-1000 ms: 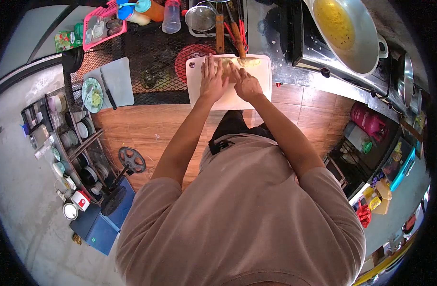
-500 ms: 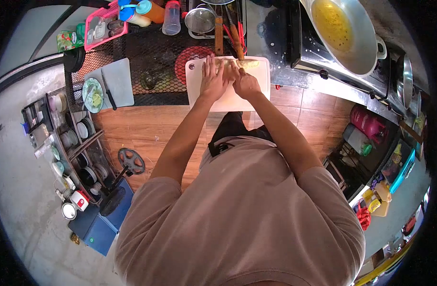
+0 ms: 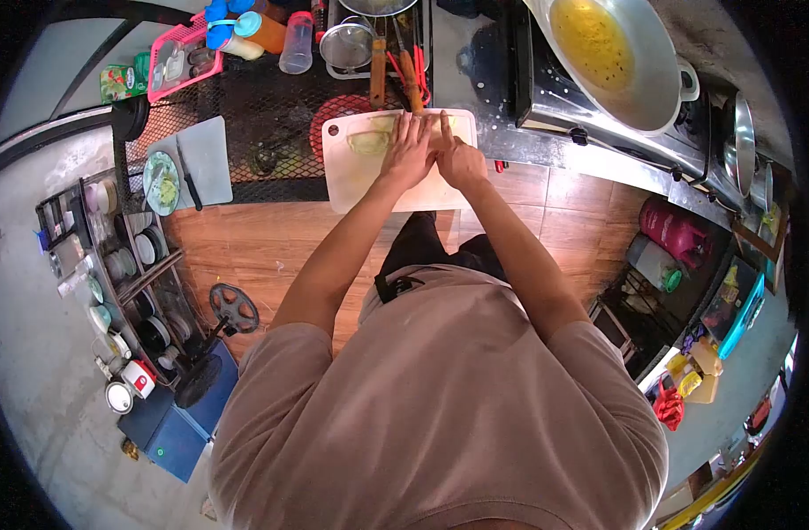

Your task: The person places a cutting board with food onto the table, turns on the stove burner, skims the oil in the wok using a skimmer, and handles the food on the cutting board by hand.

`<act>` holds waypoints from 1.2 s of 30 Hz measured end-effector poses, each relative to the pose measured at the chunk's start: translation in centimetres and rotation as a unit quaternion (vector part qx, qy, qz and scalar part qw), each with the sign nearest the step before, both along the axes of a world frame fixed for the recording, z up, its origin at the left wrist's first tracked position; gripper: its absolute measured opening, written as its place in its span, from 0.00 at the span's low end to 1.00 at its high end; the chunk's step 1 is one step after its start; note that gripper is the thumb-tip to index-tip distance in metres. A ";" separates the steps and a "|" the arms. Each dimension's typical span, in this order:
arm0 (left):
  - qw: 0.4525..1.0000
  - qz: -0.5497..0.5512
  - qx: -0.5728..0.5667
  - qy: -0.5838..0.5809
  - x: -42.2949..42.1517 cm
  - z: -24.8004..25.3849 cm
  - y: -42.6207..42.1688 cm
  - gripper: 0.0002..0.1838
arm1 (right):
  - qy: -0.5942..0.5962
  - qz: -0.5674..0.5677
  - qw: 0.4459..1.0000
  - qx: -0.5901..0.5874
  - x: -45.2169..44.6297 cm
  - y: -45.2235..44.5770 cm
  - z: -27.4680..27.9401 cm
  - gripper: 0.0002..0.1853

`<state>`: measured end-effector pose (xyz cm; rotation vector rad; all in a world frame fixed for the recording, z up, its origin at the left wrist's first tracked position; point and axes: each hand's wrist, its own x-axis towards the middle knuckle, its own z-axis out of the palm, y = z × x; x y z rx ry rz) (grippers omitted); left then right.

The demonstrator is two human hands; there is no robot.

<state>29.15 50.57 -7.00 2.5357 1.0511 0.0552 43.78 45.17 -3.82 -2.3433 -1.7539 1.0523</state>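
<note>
A white cutting board (image 3: 356, 181) lies on the counter in front of me, with flat pale yellow-green pieces (image 3: 367, 142) along its far side. My left hand (image 3: 408, 159) rests palm down on the board, fingers stretched forward over some of the pieces. Close beside it on the right is my right hand (image 3: 463, 164), its index finger pointing forward and touching the pale food. Its other fingers are curled in, and whatever they may hold is hidden. Wooden-handled tools (image 3: 378, 78) lie just beyond the board.
To the left, a plate of green-yellow food (image 3: 162, 184) sits beside a knife (image 3: 190, 177) on a grey board (image 3: 215, 159). A strainer (image 3: 346, 46) and squeeze bottles (image 3: 260, 29) stand at the back. On the right, a large pan of yellow oil (image 3: 661, 97) is on the stove (image 3: 546, 102).
Both hands have shifted right across the board, uncovering a pale piece on its left side. My right index finger is now extended. The whole view has moved slightly.
</note>
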 end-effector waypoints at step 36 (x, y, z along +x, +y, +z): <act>0.371 0.539 -0.196 -0.731 17.8 20.6 -36.2 0.34 | 0.673 0.066 0.733 -0.070 8.0 -27.4 10.9 0.43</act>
